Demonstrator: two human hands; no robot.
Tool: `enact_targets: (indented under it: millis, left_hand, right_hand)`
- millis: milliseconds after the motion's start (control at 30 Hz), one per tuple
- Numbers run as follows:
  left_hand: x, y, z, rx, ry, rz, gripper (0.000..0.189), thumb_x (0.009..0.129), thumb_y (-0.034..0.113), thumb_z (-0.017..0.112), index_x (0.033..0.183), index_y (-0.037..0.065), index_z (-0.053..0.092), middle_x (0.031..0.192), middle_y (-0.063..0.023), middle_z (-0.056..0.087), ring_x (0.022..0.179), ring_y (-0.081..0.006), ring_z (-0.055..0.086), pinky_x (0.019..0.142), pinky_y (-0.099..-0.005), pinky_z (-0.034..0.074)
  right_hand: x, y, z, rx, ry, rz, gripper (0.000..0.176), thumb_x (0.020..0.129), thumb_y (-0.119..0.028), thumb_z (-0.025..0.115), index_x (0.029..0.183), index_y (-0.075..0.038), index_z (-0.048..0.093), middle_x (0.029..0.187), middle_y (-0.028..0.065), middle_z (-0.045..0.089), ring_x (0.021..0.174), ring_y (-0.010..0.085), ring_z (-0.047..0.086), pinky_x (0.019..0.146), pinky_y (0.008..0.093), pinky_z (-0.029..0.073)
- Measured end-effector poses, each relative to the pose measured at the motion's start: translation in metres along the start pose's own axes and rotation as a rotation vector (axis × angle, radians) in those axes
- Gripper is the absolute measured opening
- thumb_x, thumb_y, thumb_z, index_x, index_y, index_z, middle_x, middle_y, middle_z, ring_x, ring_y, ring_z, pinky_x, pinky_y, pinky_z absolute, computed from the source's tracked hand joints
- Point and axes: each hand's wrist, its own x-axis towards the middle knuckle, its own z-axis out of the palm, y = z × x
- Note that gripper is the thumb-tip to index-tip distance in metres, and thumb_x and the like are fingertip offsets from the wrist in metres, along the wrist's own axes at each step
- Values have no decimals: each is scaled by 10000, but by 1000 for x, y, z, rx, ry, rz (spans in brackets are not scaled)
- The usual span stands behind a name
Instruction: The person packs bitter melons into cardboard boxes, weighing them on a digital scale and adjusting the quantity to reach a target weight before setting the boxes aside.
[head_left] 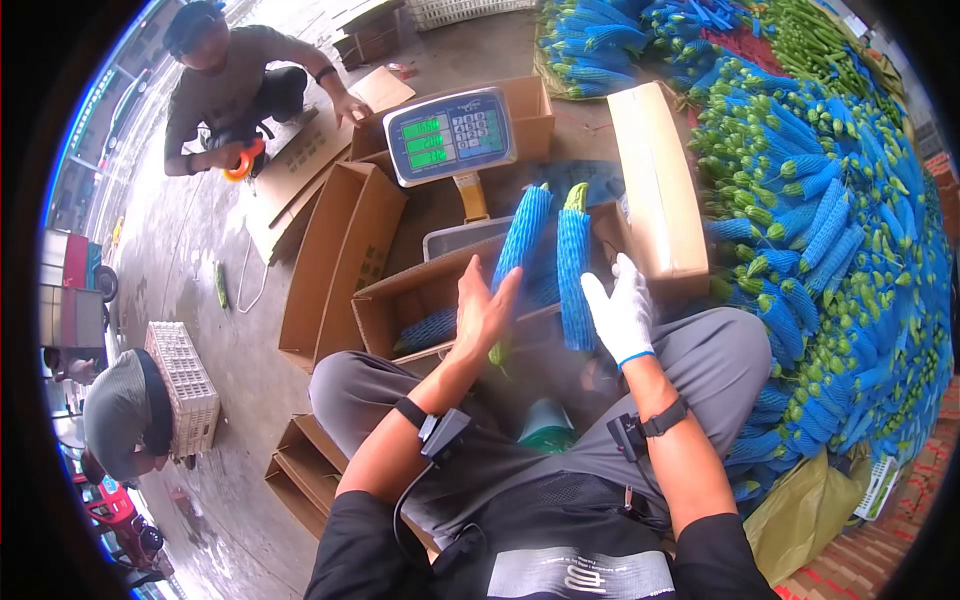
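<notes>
Head view: left gourd (524, 235) and right gourd (573, 262), both in blue net, upright and side by side over the box (400, 300). Left hand (483, 312) bare, open, fingers straight, laid flat along left gourd's lower part. Right hand (620, 315) gloved white, fingers up, touching right gourd's lower end; closed round it or not, cannot tell. Behind box, scale (450, 135). To the right, pile (830, 230) of netted gourds. Far left, person (240, 85) crouching on cardboard; second person (125, 410) beside crate (185, 385).
</notes>
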Motion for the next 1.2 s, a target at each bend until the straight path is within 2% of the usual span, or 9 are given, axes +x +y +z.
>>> enact_targets:
  millis: [333, 467, 500, 567, 633, 767, 833, 900, 1200]
  left_hand:
    - [4, -22, 9, 66, -104, 28, 969, 932, 503, 753, 1606, -39, 316, 1517, -308, 509, 1385, -437, 543, 1159, -473, 435]
    - [9, -50, 6, 82, -164, 79, 577, 953, 345, 768, 1374, -2, 579, 1184, -171, 683, 1068, -236, 652, 917, -394, 537]
    - [19, -53, -2, 35, -317, 115, 522, 956, 342, 750, 1307, -13, 597, 1125, -180, 697, 1018, -285, 676, 909, -437, 534]
    - [19, -58, 1, -123, -221, 175, 371, 994, 237, 704, 1256, -10, 615, 1096, -82, 661, 956, -166, 616, 855, -375, 526]
    - [22, -64, 5, -326, -222, 126, 388, 1054, 231, 652, 1351, -5, 572, 1102, -76, 673, 944, -170, 635, 845, -357, 529]
    - [40, -80, -3, -206, -251, 89, 608, 1042, 293, 690, 1512, -17, 462, 1296, -127, 616, 1113, -204, 599, 987, -373, 491]
    - [44, -78, -7, -216, -328, -42, 663, 1023, 348, 715, 1526, 0, 460, 1315, -124, 615, 1119, -219, 602, 991, -383, 489]
    - [20, -54, -10, -246, -309, -57, 650, 1003, 389, 736, 1498, 45, 492, 1233, -93, 623, 1076, -214, 600, 943, -381, 483]
    - [18, -55, -13, -159, -382, 6, 588, 1012, 439, 715, 1421, 53, 541, 1125, -63, 617, 1001, -186, 588, 892, -360, 473]
  right_hand:
    - [-1, -5, 7, -146, -167, 46, 986, 839, -505, 816, 1524, 79, 414, 1424, 310, 586, 1310, 446, 584, 1112, 500, 464]
    - [0, -26, -9, -160, -351, 75, 682, 818, -437, 823, 1272, 8, 576, 1051, 235, 740, 864, 390, 747, 754, 515, 593]
    - [-3, -19, -6, 25, -346, 106, 605, 821, -409, 814, 1196, 21, 612, 1033, 236, 735, 868, 369, 746, 761, 510, 589]
    - [-11, -13, 8, 276, -64, 29, 434, 842, -374, 782, 1018, 7, 672, 917, 220, 737, 825, 350, 739, 755, 475, 585]
    - [-2, -30, -25, 759, -247, 192, 375, 867, -327, 722, 1060, -11, 655, 906, 165, 708, 855, 279, 723, 769, 426, 564]
    - [-5, -55, -119, 1072, 161, -71, 302, 885, -265, 690, 1041, -7, 664, 866, 111, 686, 805, 207, 677, 739, 385, 546]
    - [5, -38, -154, 1275, 233, -167, 428, 864, -225, 715, 1189, 24, 589, 867, 88, 635, 803, 212, 670, 693, 377, 556]
    - [-10, -16, -211, 1274, 321, -157, 330, 879, -225, 704, 1100, 5, 619, 857, 68, 644, 763, 173, 649, 668, 343, 543]
    - [-105, 237, -230, 858, 1043, 441, 397, 946, -342, 734, 1097, 21, 681, 933, 95, 705, 852, 217, 668, 785, 381, 550]
